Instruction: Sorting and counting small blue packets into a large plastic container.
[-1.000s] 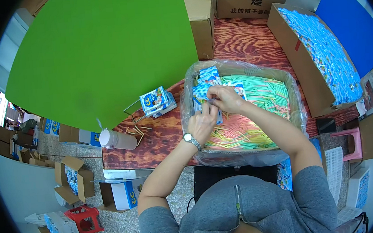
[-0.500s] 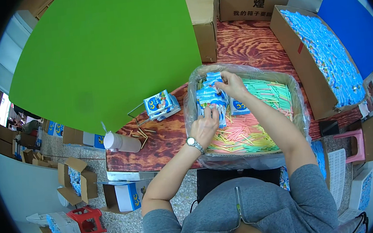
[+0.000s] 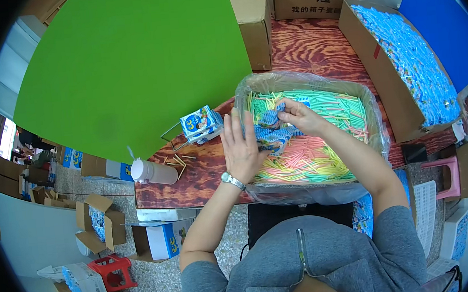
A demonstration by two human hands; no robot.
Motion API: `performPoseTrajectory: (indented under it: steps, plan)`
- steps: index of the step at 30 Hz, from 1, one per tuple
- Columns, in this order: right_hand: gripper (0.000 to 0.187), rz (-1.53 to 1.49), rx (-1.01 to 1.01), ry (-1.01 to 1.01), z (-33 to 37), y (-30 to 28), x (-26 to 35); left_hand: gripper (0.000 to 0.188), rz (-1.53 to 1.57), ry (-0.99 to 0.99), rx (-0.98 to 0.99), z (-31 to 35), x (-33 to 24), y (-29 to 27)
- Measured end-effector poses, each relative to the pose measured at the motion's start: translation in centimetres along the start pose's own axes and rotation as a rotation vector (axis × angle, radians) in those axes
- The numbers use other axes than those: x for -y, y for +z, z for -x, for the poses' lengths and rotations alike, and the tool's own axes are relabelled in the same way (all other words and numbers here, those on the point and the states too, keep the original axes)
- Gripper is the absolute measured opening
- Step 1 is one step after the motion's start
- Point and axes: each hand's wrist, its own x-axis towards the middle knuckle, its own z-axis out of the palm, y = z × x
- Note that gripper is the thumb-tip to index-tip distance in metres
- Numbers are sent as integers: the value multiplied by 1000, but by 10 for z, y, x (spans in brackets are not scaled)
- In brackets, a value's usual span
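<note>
Our right hand (image 3: 300, 118) pinches blue printed sachets (image 3: 270, 121) over pastel sticks (image 3: 302, 165) in the plastic-lined carton (image 3: 316, 193); our left hand (image 3: 242, 152) is spread, fingers straight, holding nothing we can see, its thumb beside the sachets.

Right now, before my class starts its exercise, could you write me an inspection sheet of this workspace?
Surface: red-brown wood-grain table.
Things in use: blue packets lie on coloured sticks in a plastic-lined box.
Clutter: pale bottle, a few loose sticks, and another packet pile at a wire stand.
Hands: left hand open, fingers extended, at the box's left side; right hand pinching blue packaging.
Cables: a thin dark cord-like line by the person's left side; too small to be sure.
Surroundings: green panel, packet-filled carton, red stool, pink stool.
</note>
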Motion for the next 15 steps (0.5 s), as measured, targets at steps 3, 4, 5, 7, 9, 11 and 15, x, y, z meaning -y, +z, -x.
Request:
performPoseTrajectory:
  steps: [3,4,5,7,9,11,15]
  plan:
    - [18,6,7,27,3,8,-4,125,167,-91,80,-4,12,0]
    - [25,15,27,51,2,11,-3,123,238,-85,147,-4,17,1]
    - [25,15,25,50,4,12,-1,122,310,-79,214,-4,21,2]
    - [47,159,-25,78,10,14,10,120,337,-80,246,-1,25,5]
    - [61,416,71,75,18,13,19,118,365,-85,278,1,29,4]
    - [76,674,167,73,24,14,29,113,311,-26,320,1,29,0]
    - [91,1019,172,-145,31,20,22,109,395,-21,271,1,27,2]
